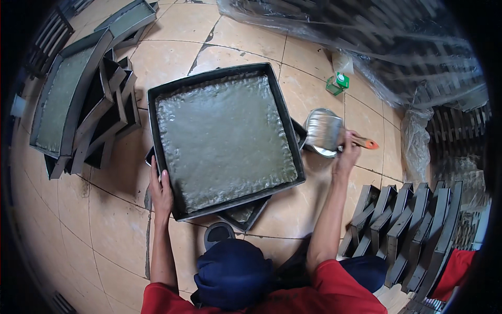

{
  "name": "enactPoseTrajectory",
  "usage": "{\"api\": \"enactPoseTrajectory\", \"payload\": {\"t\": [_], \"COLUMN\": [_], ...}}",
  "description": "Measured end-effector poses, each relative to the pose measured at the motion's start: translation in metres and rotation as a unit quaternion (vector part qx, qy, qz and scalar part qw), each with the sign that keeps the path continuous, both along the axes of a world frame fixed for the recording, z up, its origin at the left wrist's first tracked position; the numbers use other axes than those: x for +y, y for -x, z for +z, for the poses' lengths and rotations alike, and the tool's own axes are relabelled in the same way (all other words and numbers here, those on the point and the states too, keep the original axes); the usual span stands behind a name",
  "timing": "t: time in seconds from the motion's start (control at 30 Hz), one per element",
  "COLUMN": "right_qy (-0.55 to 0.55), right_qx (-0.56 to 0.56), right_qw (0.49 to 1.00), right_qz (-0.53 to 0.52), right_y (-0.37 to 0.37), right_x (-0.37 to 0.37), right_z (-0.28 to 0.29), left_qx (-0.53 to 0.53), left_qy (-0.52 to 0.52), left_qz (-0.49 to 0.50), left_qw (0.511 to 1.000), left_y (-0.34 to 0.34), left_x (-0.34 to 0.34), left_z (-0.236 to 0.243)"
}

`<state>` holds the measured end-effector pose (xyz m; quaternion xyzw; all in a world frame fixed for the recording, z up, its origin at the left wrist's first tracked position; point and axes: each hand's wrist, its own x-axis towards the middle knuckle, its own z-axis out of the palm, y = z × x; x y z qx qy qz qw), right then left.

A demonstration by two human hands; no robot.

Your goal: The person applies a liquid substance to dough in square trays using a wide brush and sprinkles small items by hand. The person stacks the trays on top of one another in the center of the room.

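left hand (160, 189): fingers flat, together on square black metal tray (285, 118) of grey-green paste | right hand (348, 153): arm outstretched, fingers curled around wide orange-handled paintbrush (328, 132)

Under the large square mould (285, 133), a second tray (246, 215) mostly hidden. Brush handle (364, 142) partly covered by right hand (348, 154). Stacked frames (413, 230) at near right cut by the dark rim. Racks under plastic sheet (376, 47) blurred.
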<state>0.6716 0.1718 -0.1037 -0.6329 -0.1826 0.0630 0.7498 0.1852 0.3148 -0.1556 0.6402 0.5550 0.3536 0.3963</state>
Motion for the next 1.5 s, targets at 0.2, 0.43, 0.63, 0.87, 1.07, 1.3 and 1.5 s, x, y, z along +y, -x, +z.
{"api": "enactPoseTrajectory", "payload": {"t": [0.2,0.43,0.63,0.87,1.07,1.3,1.5], "right_qy": [0.167,0.175,0.193,0.234,0.290,0.248,0.215], "right_qx": [0.009,-0.159,-0.416,-0.092,-0.297,-0.067,-0.435], "right_qw": [0.909,0.938,0.873,0.920,0.895,0.896,0.793], "right_qz": [0.381,0.253,0.167,0.300,0.160,0.362,0.368], "right_y": [0.201,0.136,0.211,0.246,0.225,0.254,0.141], "right_x": [0.095,0.180,0.268,0.166,0.105,0.071,0.070], "right_z": [0.004,-0.020,-0.009,0.007,0.000,-0.012,0.015], "left_qx": [0.008,0.023,-0.009,-0.025,-0.022,-0.059,-0.116], "left_qy": [-0.011,-0.032,-0.030,-0.013,-0.013,-0.002,0.013], "left_qz": [-0.001,0.002,0.002,0.016,0.018,0.007,0.029], "left_qw": [1.000,0.999,1.000,0.999,1.000,0.998,0.993], "left_y": [0.004,0.002,-0.004,0.014,-0.001,0.004,0.001], "left_x": [0.005,0.011,0.016,0.014,0.009,0.010,0.015], "left_z": [-0.005,-0.001,-0.003,-0.007,-0.009,-0.015,-0.016]}}
